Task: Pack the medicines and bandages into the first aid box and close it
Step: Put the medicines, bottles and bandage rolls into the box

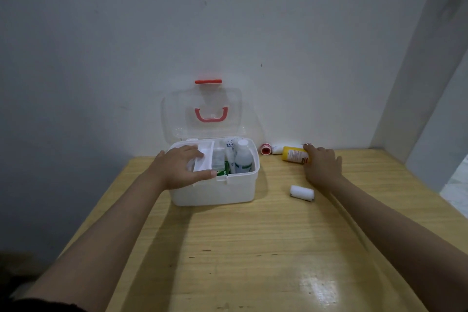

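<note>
Packing is standing partway done: the first aid box [215,190] is sitting on the table [253,248] against the wall, its clear lid [202,114] leaning back open so both hands can be working. Inside at the right, a white bottle [243,159] and a tube [230,148] are standing upright beside a green packet [222,171]. The left hand [177,167] is resting over the box's inner tray [203,159], its grip curled round the tray's edge, probably steadying or seating it. The right hand [321,164] is reaching for the yellow bottle [295,154] lying on its side near the wall; its grip is curling onto the bottle's end, though whether it is truly pinching it I cannot tell. A white bandage roll [302,193] and a red-cored tape roll [266,149] are waiting outside the box.
</note>
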`<state>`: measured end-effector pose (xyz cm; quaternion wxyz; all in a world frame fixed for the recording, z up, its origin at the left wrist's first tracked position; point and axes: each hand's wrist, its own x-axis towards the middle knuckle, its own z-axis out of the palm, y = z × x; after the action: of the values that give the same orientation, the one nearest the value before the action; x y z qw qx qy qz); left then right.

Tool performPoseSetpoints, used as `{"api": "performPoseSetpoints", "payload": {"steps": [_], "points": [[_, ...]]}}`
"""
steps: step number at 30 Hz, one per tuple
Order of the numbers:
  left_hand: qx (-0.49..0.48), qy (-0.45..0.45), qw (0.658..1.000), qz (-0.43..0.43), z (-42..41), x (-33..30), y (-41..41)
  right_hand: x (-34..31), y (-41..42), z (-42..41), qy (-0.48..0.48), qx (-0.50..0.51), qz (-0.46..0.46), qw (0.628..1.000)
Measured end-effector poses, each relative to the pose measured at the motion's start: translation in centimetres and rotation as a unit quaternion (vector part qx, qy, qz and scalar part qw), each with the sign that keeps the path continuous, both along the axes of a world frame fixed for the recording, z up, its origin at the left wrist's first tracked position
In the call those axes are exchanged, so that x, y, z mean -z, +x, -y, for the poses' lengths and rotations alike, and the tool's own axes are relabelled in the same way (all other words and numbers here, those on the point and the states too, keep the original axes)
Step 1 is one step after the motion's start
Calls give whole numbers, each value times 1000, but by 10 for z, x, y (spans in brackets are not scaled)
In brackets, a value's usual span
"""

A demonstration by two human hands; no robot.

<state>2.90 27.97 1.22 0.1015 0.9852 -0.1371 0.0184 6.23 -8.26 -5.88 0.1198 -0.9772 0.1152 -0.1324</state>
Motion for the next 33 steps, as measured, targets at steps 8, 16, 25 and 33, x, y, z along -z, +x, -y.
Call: {"api": "performPoseSetpoints", "payload": {"steps": [8, 16, 25, 33], "points": [[-6, -29, 1000, -8, 0, -2, -4, -1, -6, 7, 130, -65, 33, 989], [-13, -40, 999, -12, -1, 0, -3, -62, -45, -18, 259, -103, 200, 939], [-17, -111, 993, 25, -2, 3, -8, -123, -83, -89, 280, -285, 165, 902], [-17, -142, 988, 64, -1, 7, -10, -104, -73, -127, 142, -323, 61, 934]]}}
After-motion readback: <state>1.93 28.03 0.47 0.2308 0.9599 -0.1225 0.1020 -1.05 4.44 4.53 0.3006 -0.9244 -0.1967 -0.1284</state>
